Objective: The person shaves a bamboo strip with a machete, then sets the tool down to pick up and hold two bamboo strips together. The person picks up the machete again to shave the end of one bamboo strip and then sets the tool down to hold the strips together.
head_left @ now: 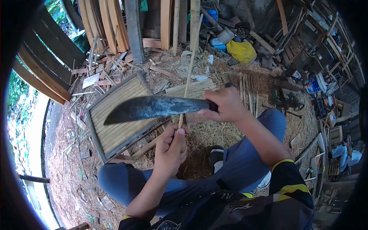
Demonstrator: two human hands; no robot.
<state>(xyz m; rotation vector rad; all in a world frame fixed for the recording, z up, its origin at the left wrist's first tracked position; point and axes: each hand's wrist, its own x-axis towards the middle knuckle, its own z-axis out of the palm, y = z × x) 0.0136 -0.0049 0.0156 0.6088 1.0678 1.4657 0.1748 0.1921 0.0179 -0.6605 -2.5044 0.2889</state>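
Note:
My right hand (227,104) is wrapped around the dark handle of a large machete (153,108). Its broad, worn blade points left and lies across a thin bamboo strip (189,73). Below the blade, my left hand (171,147) pinches the lower end of that strip, thumb on top. The strip runs up and away from me; part of it is hidden behind the blade. Beyond the blade to the left, a framed panel of bamboo slats (122,103) rests on the ground, partly covered by the machete.
Bundled thin strips (191,89) lie just ahead, with more strips (248,90) to the right. Wooden planks (111,25) lean at the back. A yellow sack (241,51) sits among clutter. A dark metal tool (285,99) stands right of my knee. Shavings cover the ground.

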